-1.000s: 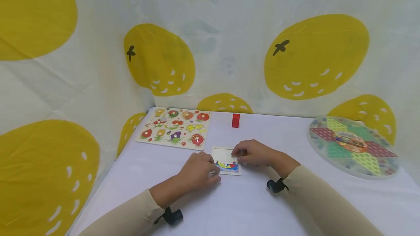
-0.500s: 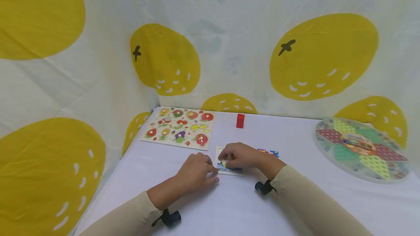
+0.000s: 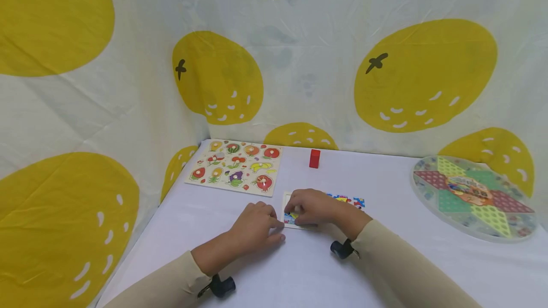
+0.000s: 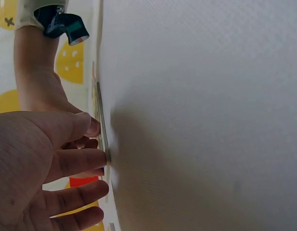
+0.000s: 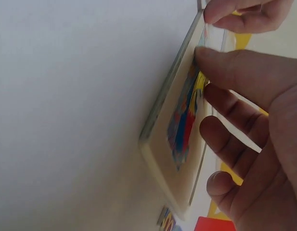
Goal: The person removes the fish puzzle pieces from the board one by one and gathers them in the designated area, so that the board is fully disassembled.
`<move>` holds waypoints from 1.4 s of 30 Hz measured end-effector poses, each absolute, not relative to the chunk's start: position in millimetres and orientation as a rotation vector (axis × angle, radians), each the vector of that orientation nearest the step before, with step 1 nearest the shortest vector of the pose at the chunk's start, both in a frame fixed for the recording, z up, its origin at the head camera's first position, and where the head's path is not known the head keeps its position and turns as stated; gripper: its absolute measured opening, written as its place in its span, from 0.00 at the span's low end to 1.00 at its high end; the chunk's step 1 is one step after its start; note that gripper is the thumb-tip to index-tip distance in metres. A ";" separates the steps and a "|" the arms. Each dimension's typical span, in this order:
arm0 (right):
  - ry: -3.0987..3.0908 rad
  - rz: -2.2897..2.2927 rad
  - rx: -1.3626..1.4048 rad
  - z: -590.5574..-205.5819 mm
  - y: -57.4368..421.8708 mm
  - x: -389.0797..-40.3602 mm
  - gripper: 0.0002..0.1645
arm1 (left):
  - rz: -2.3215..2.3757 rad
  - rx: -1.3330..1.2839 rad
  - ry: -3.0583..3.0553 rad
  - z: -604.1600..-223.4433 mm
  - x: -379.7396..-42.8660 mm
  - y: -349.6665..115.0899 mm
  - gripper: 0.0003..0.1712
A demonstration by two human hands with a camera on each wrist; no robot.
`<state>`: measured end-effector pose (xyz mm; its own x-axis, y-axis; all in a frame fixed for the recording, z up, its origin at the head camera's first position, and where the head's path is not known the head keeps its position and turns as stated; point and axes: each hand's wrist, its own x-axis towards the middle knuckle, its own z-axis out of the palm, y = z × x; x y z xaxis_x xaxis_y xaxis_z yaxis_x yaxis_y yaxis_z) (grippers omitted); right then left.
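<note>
In the head view a small picture puzzle in a pale wooden frame (image 3: 286, 197) lies flat between the hands. Colourful pieces (image 5: 187, 125) fill part of its tray in the right wrist view. My right hand (image 3: 311, 207) is over the puzzle, thumb and fingertips on or just above the pieces; nothing lifted shows between them. On the frame's left edge my left hand (image 3: 257, 225) rests with bent, relaxed fingers, its fingertips touching the edge in the left wrist view. The right hand covers much of the puzzle in the head view.
Loose puzzle pieces (image 3: 358, 202) lie right of the frame. A fruit peg board (image 3: 233, 168) is at the back left, a red block (image 3: 314, 158) behind the puzzle. At the right lies a round star-patterned game board (image 3: 473, 196). A patterned curtain (image 3: 308, 75) stands behind the table.
My right hand has moved left from the frame's right edge onto the puzzle, uncovering the loose pieces to the right. My left hand stays at the frame's left edge. The head view has shifted slightly.
</note>
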<state>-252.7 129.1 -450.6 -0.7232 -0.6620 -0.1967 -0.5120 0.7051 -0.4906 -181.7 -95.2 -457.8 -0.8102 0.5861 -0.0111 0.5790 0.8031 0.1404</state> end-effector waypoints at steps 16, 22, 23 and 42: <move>2.569 -0.561 -0.725 -445.2 116.6 -245.6 0.17 | 0.203 0.951 2.921 -455.3 -183.2 -92.5 0.19; 2.591 -0.584 -0.703 -440.6 113.6 -238.5 0.18 | 0.220 0.953 2.915 -455.0 -183.6 -92.1 0.20; 2.590 -0.588 -0.704 -440.9 113.3 -237.9 0.18 | 0.221 0.957 2.915 -455.2 -183.6 -92.1 0.20; 2.597 -0.633 -0.695 -448.0 113.8 -237.8 0.20 | 0.173 0.965 2.919 -454.0 -183.9 -92.2 0.19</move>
